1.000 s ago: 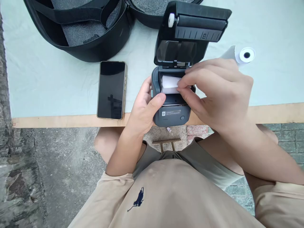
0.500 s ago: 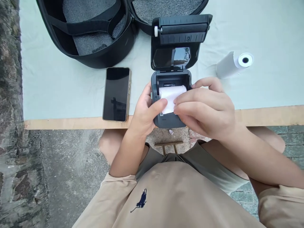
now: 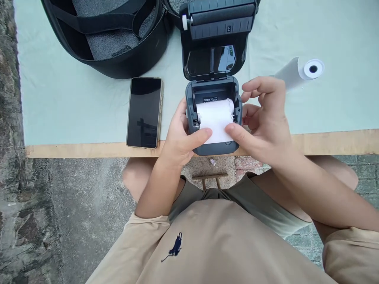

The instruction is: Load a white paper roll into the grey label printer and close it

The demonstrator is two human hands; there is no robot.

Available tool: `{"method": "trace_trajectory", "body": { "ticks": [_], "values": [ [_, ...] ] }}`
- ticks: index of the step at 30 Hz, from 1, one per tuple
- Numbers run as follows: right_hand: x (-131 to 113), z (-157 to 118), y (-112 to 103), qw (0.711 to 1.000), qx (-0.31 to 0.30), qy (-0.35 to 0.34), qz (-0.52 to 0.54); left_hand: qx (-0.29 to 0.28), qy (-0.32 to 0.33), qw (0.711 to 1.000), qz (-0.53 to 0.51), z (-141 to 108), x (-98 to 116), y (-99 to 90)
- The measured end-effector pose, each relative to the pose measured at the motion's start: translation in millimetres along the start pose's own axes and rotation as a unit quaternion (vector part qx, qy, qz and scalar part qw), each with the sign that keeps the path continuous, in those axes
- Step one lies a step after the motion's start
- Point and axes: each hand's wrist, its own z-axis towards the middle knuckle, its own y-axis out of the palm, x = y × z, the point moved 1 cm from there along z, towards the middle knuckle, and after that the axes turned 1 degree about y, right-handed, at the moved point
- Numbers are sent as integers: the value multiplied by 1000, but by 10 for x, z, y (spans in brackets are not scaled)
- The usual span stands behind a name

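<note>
A small dark-grey portable thermal printer (image 3: 217,148) stands at the table's front edge, its lid (image 3: 213,59) swung up and back. Inside lies a white paper roll (image 3: 214,112), whose loose end comes forward over the printer's front. My left hand (image 3: 179,140) grips the printer's left side, with the thumb pressing on the paper. On the right, my right hand (image 3: 263,122) has its thumb tip on the paper's right edge. Its other fingers are apart and loosely bent beside the printer's right wall, holding nothing.
Left of the printer a smartphone (image 3: 144,112) lies face up near the wooden table edge (image 3: 334,142). An open black case (image 3: 127,67) with grey foam and a strap is at the back left. Another white paper roll (image 3: 296,75) lies on its side at the right.
My right hand has let go of its pinch on the paper, and its fingers have spread to the right. The paper's end now reaches further forward and lies wider over the printer's front.
</note>
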Motion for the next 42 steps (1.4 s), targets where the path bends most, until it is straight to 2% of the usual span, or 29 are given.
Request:
{"method": "trace_trajectory", "body": {
  "ticks": [6,12,23,25,28,31,34,38,42],
  "values": [
    [26,-2,17,999,-24,-12,22,44,-2,999,32,1,9,66],
    [-6,8,16,995,-18,40,85,10,-2,1000,25,7,33,41],
    [13,13,33,991,-85,35,97,12,-3,999,50,15,21,29],
    [8,48,20,992,-52,24,115,5,4,998,57,41,-21,-1],
    [-11,126,-43,982,34,13,183,-1,15,996,85,85,-80,-42],
    [-53,184,-111,973,50,10,226,1,24,993,118,108,-105,-60],
    [-88,196,-140,985,70,-16,155,0,29,990,138,109,-115,-70],
    [-78,183,-100,990,71,-116,26,5,13,990,144,99,-138,-83],
    [-38,158,-72,994,27,-107,1,8,25,991,134,92,-129,-79]
  ]
}}
